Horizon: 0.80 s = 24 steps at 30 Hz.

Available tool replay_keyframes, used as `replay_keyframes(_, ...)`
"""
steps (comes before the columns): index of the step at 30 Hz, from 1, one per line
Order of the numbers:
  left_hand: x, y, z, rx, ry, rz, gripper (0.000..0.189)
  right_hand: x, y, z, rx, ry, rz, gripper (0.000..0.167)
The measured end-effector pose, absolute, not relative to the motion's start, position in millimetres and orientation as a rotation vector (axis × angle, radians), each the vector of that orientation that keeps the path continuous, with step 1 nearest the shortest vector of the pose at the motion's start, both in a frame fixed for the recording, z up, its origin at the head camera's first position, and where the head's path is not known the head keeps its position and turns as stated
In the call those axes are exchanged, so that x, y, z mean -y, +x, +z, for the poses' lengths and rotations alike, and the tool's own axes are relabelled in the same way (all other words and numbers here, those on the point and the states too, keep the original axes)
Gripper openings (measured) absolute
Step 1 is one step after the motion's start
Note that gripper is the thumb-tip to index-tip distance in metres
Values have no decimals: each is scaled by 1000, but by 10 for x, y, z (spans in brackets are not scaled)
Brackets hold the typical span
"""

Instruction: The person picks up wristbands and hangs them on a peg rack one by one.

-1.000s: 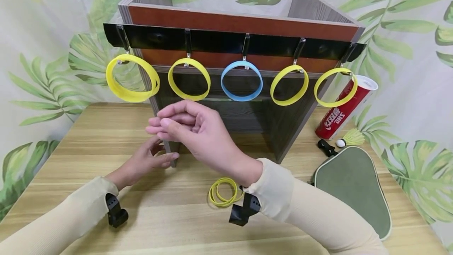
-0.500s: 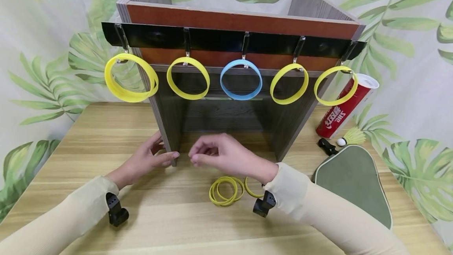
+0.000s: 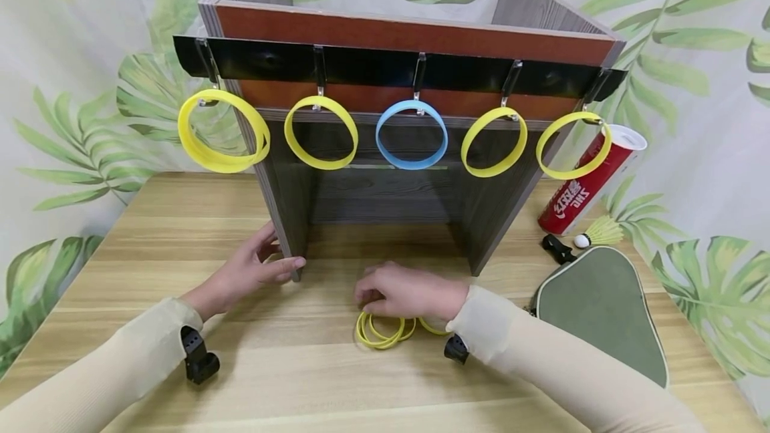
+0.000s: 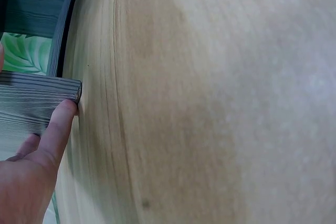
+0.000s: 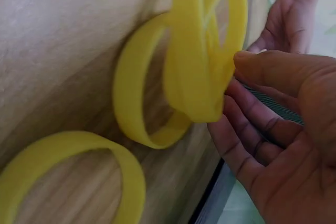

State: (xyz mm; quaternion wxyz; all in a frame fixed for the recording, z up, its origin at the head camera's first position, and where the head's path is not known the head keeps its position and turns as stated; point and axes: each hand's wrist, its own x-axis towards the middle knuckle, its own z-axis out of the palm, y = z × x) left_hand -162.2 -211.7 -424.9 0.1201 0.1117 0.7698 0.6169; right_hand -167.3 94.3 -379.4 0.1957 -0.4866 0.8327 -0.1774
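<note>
In the head view my left hand (image 3: 245, 272) rests against the left side panel (image 3: 287, 239) of a grey wooden shelf, its thumb extended across the panel's front edge. The left wrist view shows the thumb touching the panel's corner (image 4: 71, 90). My right hand (image 3: 406, 291) is low over several yellow silicone wristbands (image 3: 385, 338) on the table. Seen from the right wrist, its thumb touches the edge of the overlapping wristbands (image 5: 194, 51), and the fingers lie close to their lower side. Another wristband (image 5: 134, 187) lies apart on the wood.
Across the shelf's front runs a black strip (image 3: 367, 65) with several hooks, bearing yellow wristbands and a blue wristband (image 3: 380, 135). At right stand a red tube (image 3: 583, 189), a shuttlecock (image 3: 601, 232), a small black object (image 3: 556, 248) and a green case (image 3: 601, 316).
My right hand has come down from below the hanging wristbands to the ones on the table, moving right and toward me. The left hand has stayed at the panel.
</note>
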Motion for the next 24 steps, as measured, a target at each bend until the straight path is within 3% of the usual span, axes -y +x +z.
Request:
replay_keyframes(9,2109,-1626,-4252,-2240,323,1807,84,-954,-1658,-3855,-2360,-1428,-458,6)
replay_keyframes(24,2123,-1617,-4253,-2240,340,1812,84,-1032,-1677,-3761,-2386,-1291,-615,9)
